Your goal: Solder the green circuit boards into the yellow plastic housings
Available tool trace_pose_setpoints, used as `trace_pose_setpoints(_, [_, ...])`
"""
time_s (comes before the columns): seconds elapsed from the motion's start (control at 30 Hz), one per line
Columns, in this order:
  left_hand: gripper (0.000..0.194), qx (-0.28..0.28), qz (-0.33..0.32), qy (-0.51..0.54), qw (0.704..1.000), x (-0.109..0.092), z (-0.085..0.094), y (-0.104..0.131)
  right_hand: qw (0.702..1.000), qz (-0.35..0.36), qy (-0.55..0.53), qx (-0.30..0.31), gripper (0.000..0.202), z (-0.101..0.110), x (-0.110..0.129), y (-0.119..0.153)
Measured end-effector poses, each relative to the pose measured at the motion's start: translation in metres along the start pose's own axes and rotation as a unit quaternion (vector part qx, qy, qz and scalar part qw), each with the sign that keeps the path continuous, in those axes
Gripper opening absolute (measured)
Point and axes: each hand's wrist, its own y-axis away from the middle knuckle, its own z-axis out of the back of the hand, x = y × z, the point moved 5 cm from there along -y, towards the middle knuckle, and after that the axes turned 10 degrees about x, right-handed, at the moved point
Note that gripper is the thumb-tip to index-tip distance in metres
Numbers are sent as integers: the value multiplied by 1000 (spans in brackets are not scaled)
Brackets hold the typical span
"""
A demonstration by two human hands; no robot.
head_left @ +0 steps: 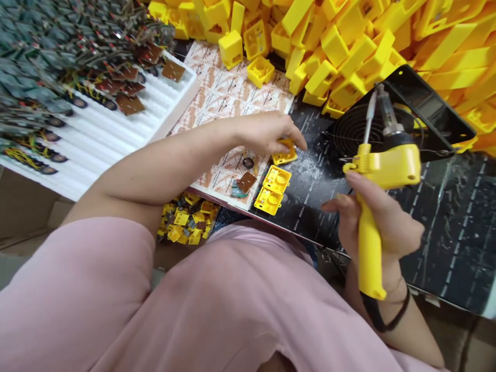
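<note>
Case pair: two yellow shells (273,189) are laid side by side on the black tabletop (318,217), at the edge of the printed sheet (225,103), with their open insides turned up and a round grille shown in each.
Left hand: the left hand (267,130) is held just beyond the shells, palm down, its fingers bent over a yellow case (285,152); contact is seen, but whether the case is gripped cannot be told, as it is partly covered.
Right hand: the right hand (393,227) is closed around the handle of the gun, to the right of the shells and above the tabletop.
Gun: the yellow soldering gun (391,164) is held raised, right of the shells, with its metal end pointed away from the body.
Loose parts: a black disc (248,163), a brown board (247,181) and a green board (238,189) are set on the sheet, just left of the shells.
Fan: a black-framed fan (434,106) is placed beyond the shells, to the right, partly hidden by the gun.
Heap: yellow housings (349,46) are piled beyond the shells, spread toward the right.
Foam tray: a white tray (155,126) is seen well left of the shells, with wired boards (77,46) crowded on it in rows.
Small parts: mostly yellow pieces (188,219) are seen left of the shells, below the tabletop's edge.
</note>
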Motion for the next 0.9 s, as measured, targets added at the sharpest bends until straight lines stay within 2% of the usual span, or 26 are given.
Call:
trace_pose_setpoints(0.07, [41, -34, -1, 31, 999, 4, 11, 9, 998, 56, 6, 15, 34, -1, 6, -11])
trace_pose_setpoints(0.13, [37, -90, 31, 27, 995, 18, 23, 23, 996, 72, -18, 57, 29, -5, 7, -22])
trace_pose_setpoints(0.17, [34, -100, 42, 14, 994, 26, 25, 30, 993, 71, -36, 83, 29, -8, 5, -28])
trace_pose_setpoints(0.3, [26, -48, 9, -71, 996, 48, 8, 44, 974, 103, -84, 181, 35, -34, -1, -59])
trace_pose_setpoints(0.4, [25, -44, -9, -129, 991, 53, -7, 49, 958, 99, -88, 254, 37, -62, -11, -79])
trace_pose_setpoints(0.47, [24, -45, 1, -156, 987, 52, -12, 55, 951, 76, -95, 283, 41, -77, -18, -86])
trace_pose_setpoints(0.57, [17, -69, 44, -153, 985, 49, -11, 72, 956, 49, -118, 263, 45, -84, -26, -87])
trace_pose_setpoints(0.67, [14, -121, 109, -88, 983, 48, -8, 88, 962, 37, -134, 235, 50, -86, -28, -84])
trace_pose_setpoints(0.77, [17, -149, 147, 53, 976, 50, -12, 95, 968, 29, -125, 214, 41, -88, -27, -79])
trace_pose_setpoints(0.9, [38, -136, 128, 232, 955, 55, -24, 87, 971, 50, -115, 202, 31, -89, -15, -67])
